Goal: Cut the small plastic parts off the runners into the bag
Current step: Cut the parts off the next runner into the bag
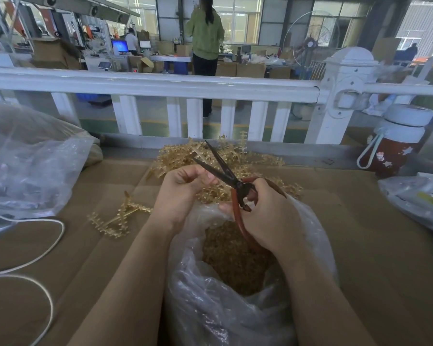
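We are holding a runner (205, 182) pinched in the left hand (183, 189) and open scissors (223, 166) gripped in the right hand (268, 211) at frame centre, advising cuts directly above the bag (235, 308).

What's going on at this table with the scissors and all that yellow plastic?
A person is snipping small parts off plastic runners. The right hand holds red-handled scissors with the blades open, and the left hand pinches a runner at the blades. Right under the hands, an open bag is partly filled with cut parts. A pile of runners waits behind.
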`<state>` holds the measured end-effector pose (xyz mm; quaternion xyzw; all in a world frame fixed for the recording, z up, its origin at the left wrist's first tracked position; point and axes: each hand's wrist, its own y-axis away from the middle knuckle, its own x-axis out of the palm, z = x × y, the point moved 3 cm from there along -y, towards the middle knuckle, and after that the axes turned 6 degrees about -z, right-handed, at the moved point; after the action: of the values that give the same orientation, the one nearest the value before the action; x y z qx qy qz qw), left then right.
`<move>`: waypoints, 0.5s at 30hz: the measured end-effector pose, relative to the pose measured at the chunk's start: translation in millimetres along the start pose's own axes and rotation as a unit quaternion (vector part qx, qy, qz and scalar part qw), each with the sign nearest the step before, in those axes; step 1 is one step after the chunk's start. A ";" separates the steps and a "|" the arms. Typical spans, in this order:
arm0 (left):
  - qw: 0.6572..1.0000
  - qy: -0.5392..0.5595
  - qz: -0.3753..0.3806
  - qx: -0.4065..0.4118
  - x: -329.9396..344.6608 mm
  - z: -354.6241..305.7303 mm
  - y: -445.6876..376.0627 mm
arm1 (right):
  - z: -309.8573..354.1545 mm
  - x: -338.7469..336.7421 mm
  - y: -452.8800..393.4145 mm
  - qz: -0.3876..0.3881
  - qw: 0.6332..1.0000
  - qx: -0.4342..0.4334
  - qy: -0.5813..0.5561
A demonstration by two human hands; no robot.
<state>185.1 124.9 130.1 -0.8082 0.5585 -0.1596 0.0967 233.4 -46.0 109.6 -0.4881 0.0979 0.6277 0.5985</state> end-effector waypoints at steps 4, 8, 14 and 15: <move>1.000 -0.001 -0.003 -0.006 -0.4 -1.1 1.0 | 1.6 -1.3 0.4 -0.010 1.000 -0.010 0.012; 0.999 0.005 -0.018 -0.027 0.3 1.8 -0.1 | 2.2 -2.2 -0.2 0.000 1.000 -0.004 0.003; 0.998 0.025 -0.011 -0.049 1.8 0.3 0.9 | 1.9 -3.8 1.0 -0.011 1.000 -0.011 -0.004; 0.998 0.028 -0.008 -0.049 2.2 -0.2 1.3 | 2.3 -4.6 1.3 -0.019 1.000 -0.013 0.000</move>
<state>184.6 122.4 130.2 -0.8118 0.5615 -0.1552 0.0396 230.3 -47.7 113.5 -0.4978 0.0808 0.6175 0.6036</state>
